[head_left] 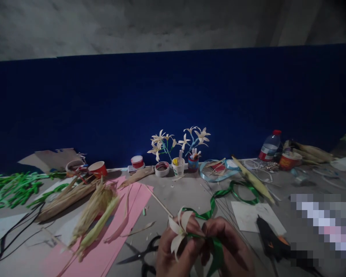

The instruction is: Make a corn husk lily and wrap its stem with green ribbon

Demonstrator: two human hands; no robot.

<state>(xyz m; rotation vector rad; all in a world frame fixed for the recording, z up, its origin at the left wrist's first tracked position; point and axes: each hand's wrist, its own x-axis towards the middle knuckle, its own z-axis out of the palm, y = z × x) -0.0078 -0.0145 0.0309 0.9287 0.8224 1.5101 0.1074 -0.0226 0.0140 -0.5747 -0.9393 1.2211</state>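
Note:
Low in the middle of the view, my left hand point(175, 252) pinches the base of a cream husk flower point(179, 229) with several pointed petals. My right hand point(230, 248) is closed on a green ribbon point(219, 194) right beside the flower's base. The ribbon runs from my fingers up and to the right in loops over the grey table point(190, 192). A thin wooden stick point(160, 200) slants from the flower toward the pink paper.
Black scissors point(142, 252) lie just left of my hands. Pink paper sheets point(123, 227) carry dried corn husks point(95, 211). Finished flowers in small cups point(178, 154), tape rolls, a red cup point(98, 168) and a water bottle point(270, 147) line the blue wall. A glue gun point(269, 236) lies right.

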